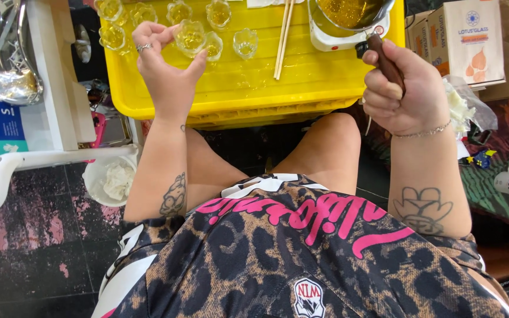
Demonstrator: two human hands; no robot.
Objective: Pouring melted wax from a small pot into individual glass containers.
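Left hand [169, 70]: you are pinching a small glass cup [190, 37] by its rim, at 11 o'clock over the yellow tray [301, 82] (likely fragile, slippery).
Right hand [405, 88]: your fingers are curling tight around a brown handle [384, 62] at 1 o'clock.

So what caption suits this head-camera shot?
Left hand pinches a small glass cup over the yellow tray; right hand grips a pan's brown handle.

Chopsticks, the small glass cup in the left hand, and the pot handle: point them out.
chopsticks [284, 38], head view, mid-length of the pair
small glass cup [191, 37], head view, its yellow-filled middle
pot handle [385, 62], head view, brown grip above the right hand [405, 91]
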